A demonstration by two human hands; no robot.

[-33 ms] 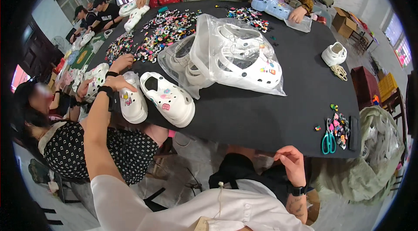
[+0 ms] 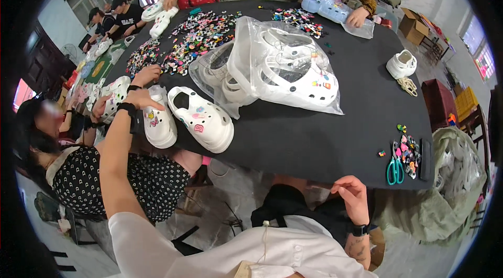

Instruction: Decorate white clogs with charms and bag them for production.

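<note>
Head view: my left hand (image 2: 140, 99) grips one white plastic clog (image 2: 159, 121) beside its twin (image 2: 204, 119); my right hand (image 2: 352, 197) pinches shut at the black table's edge (image 2: 314, 176).

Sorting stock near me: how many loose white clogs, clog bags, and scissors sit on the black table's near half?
Loose white clogs: 3
Clear bags of clogs: 2
Teal scissors: 1
Total: 6

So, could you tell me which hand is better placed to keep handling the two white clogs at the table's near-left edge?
Left. The left hand already rests on one of the white clogs, while the right hand is off at the table edge, pinching something too small to identify.
</note>
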